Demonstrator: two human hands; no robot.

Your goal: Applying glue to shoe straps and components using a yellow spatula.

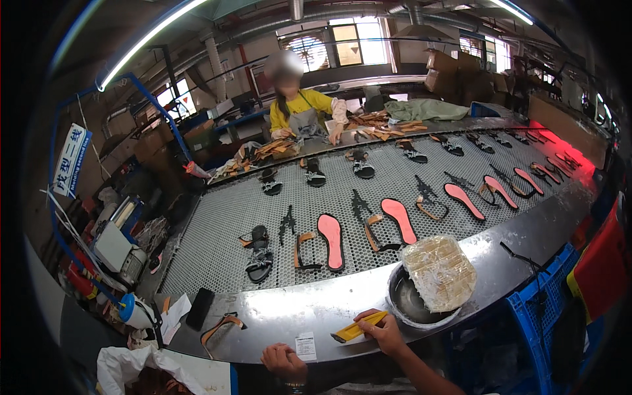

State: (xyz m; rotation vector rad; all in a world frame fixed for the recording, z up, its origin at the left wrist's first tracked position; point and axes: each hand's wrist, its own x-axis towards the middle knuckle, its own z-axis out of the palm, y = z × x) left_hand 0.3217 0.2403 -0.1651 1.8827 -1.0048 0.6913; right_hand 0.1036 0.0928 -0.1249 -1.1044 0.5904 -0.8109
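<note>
My right hand (384, 334) is closed around a yellow brush (359, 327) with a dark end pointing left, held over the metal edge of the table. Beside a small white printed slip (305, 347), my left hand (284, 362) rests with its fingers curled in, and nothing shows in them. A curved tan and black strap piece (221, 330) lies to its left. Just beyond my right hand stands a round bowl (407, 304), with a plastic-wrapped yellowish block (440, 273) sitting across its rim.
A perforated conveyor (217, 230) carries black sandals (260, 258), pink-topped soles (331, 241) and straps in rows. Across it, a co-worker (299, 108) in yellow handles tan pieces. A black phone (200, 309) lies left; a blue crate (540, 316) stands right.
</note>
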